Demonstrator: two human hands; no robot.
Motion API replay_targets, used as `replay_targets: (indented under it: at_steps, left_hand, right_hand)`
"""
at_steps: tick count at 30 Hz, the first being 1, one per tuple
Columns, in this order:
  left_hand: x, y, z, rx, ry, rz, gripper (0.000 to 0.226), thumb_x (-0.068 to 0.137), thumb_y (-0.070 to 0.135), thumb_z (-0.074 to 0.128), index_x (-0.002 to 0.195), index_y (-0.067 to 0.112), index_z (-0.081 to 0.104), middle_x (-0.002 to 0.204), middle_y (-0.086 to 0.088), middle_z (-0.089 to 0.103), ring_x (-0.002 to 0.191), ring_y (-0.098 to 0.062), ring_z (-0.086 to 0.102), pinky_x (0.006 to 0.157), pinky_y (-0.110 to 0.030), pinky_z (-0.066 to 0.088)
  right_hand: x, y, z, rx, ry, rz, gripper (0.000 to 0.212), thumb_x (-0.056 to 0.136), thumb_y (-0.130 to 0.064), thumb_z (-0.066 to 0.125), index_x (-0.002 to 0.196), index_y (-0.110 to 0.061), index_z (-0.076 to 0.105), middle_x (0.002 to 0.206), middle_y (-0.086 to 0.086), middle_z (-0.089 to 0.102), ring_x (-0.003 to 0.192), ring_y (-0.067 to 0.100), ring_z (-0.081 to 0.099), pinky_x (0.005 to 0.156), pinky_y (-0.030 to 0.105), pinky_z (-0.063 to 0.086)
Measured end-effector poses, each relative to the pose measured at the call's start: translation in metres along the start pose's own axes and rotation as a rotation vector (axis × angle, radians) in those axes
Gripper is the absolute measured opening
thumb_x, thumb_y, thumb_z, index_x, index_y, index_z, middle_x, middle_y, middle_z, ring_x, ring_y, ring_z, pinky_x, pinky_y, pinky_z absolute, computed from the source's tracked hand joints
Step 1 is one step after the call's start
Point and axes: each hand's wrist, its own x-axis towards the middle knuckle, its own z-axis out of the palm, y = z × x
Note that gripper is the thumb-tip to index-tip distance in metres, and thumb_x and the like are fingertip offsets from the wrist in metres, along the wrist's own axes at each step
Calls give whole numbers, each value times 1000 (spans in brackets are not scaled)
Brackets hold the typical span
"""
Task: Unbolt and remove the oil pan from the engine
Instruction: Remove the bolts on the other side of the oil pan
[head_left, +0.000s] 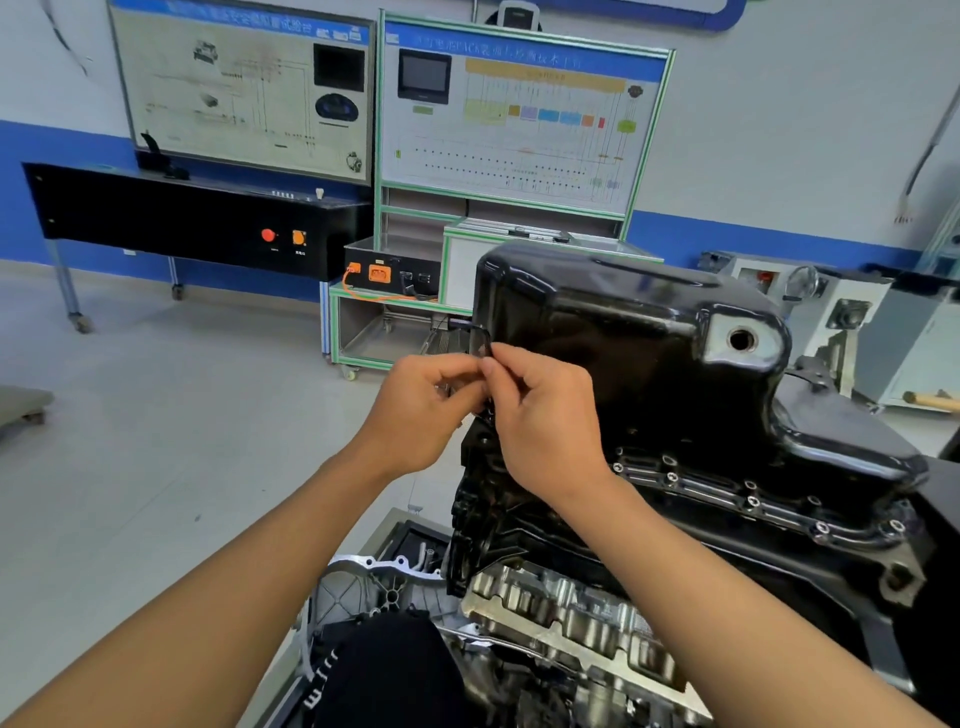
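Just beyond and right of both hands: glossy black oil pan (649, 364), still seated upside-up on the engine (561, 597), flange bolts (753, 501) visible along its near edge. Left hand (421, 415) and right hand (540, 415) pinched together at the pan's left corner, fingertips closed on something small and dark, too hidden to identify. Bottom of engine cut off by frame edge.

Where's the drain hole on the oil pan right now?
In the head view, the drain hole sits right of centre on the raised near-right corner of the oil pan, above the bolted flange and right of both hands.
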Motion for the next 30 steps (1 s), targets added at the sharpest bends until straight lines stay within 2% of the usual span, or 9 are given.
replay_targets:
  at_steps: [5,8,12,16,18,20,22,27,30]
  left_hand:
    - [2,0,8,18,116,-2,13,85,5,74,80,17,74,69,6,69,51,1,52,52,-8,39]
    - [2,0,10,32,139,27,9,82,11,78,81,4,73,71,-13,67,53,-1,48,52,-11,38]
    - [2,0,11,57,151,28,4,80,6,78,83,5,75,71,-9,68,52,1,51,52,-10,38]
    - [4,2,3,-32,-11,24,21,88,6,70,90,27,75,78,11,74,70,-4,65,59,-15,50]
    - [5,1,-4,-24,-89,-19,23,92,9,66,96,29,75,84,10,76,77,-13,69,61,-24,55]
    - [6,-1,-7,6,-96,-48,21,93,10,65,100,26,76,87,4,77,79,-15,70,62,-27,56]
    - [7,0,-6,16,-63,-39,16,91,7,67,98,17,78,84,-3,77,75,-14,69,58,-22,53]
    - [5,2,0,35,31,16,8,84,7,75,91,4,76,81,-11,72,68,-17,64,60,-16,49]
    - [5,4,0,32,52,24,10,83,6,75,93,3,76,81,-11,72,62,-10,61,62,-17,52]
  right_hand:
    - [3,-1,0,75,100,41,27,91,-25,73,71,-8,71,55,2,61,52,18,56,54,40,49]
    - [2,-1,4,89,177,31,28,87,-22,78,65,-6,70,52,4,60,50,20,54,52,39,47]
    - [0,0,5,113,217,6,23,88,-19,77,69,-6,75,54,4,64,50,20,58,51,38,47]
    - [0,1,2,67,117,-17,27,97,-19,64,76,-7,74,58,3,65,53,18,59,52,40,48]
    - [-1,2,0,38,51,1,30,100,-21,59,74,-9,69,57,0,61,53,17,55,51,43,47]
    - [-2,2,0,10,-9,26,30,103,-23,53,77,-14,64,59,-2,59,54,18,53,52,46,48]
    - [-1,2,-2,10,-37,48,27,104,-25,52,86,-12,66,62,-2,61,57,18,56,56,47,51]
    - [1,-1,-2,92,139,-5,25,92,-23,73,73,-6,73,54,1,62,50,18,57,52,39,49]
    - [1,-2,1,107,170,-3,19,92,-18,72,76,-9,78,56,-1,66,53,13,61,50,28,49]
